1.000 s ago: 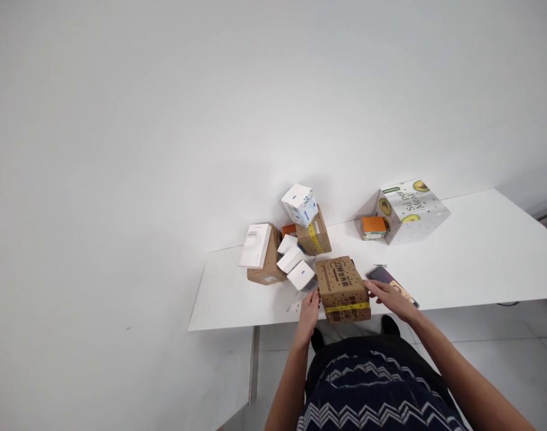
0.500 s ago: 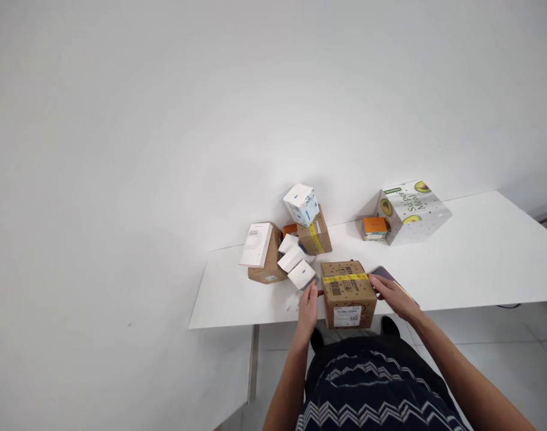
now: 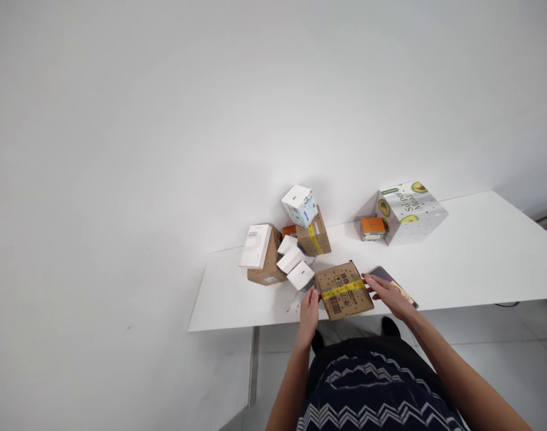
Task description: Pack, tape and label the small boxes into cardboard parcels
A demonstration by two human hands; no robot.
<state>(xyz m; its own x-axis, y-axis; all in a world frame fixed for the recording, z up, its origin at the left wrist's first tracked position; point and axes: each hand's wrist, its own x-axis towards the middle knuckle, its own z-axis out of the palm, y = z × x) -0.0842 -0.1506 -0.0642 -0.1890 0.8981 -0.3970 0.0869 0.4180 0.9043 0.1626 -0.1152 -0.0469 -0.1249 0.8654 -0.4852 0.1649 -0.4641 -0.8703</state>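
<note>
A plain white wall fills most of the frame, and a white bench [image 3: 480, 263] is seen across the lower right, set against it. Near the bench's front edge, at the lower centre of the frame, a brown cardboard box [image 3: 344, 290] banded with yellow tape is held between both hands. The left hand [image 3: 309, 305] is pressed against the box's left side, fingers curled at its edge. The right hand [image 3: 387, 292] is laid against the box's right side with fingers spread fairly wide. The box's taped face with printed labels is turned upward.

Just beyond the right hand, a dark phone [image 3: 390, 281] lies flat on the bench, partly covered by the hand. To the upper left of the held box, a cluster of packages is gathered: a white flat box [image 3: 256, 245] leaned on a small brown carton [image 3: 268, 269], several small white boxes [image 3: 295, 263], and a taped brown carton [image 3: 316, 236] topped by a tilted white cube box [image 3: 299, 205]. Toward the right, well apart, an avocado-printed box [image 3: 408, 209] is stood at an angle, with a small orange box [image 3: 373, 227] just beside it. A dark patterned garment [image 3: 367, 383] is seen at the bottom of the frame.
</note>
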